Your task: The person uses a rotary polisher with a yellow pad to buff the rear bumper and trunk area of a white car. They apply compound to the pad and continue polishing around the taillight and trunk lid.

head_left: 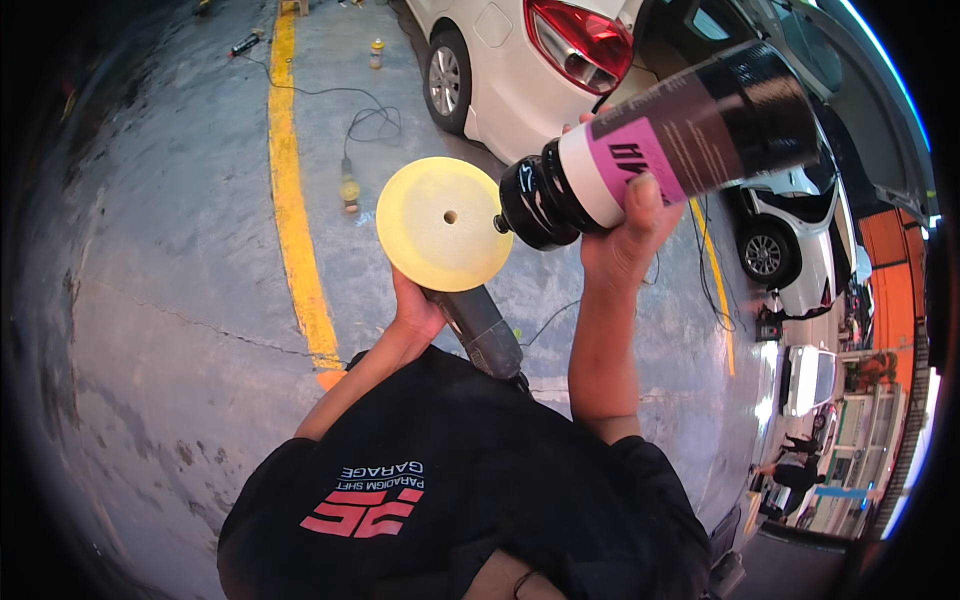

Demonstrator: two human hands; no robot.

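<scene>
My right hand (632, 228) is wrapped round a large black bottle (715, 120) with a pink and white label. The bottle is tilted, its black cap and small nozzle pointing left at the right edge of a round yellow foam pad (425, 255). That pad, with a hole in its centre, faces up on a dark power polisher (482, 335). My left hand (415, 308) grips the polisher just below the pad, its fingers partly hidden behind it. Whether the nozzle touches the foam, I cannot tell.
A white car (490, 85) stands ahead, another white car (800, 240) to the right. On the grey floor (190, 250), a thin cable (375, 120) leads to a yellow-ended tool (349, 188); a small bottle (376, 55) stands farther off. A person (795, 475) is at far right.
</scene>
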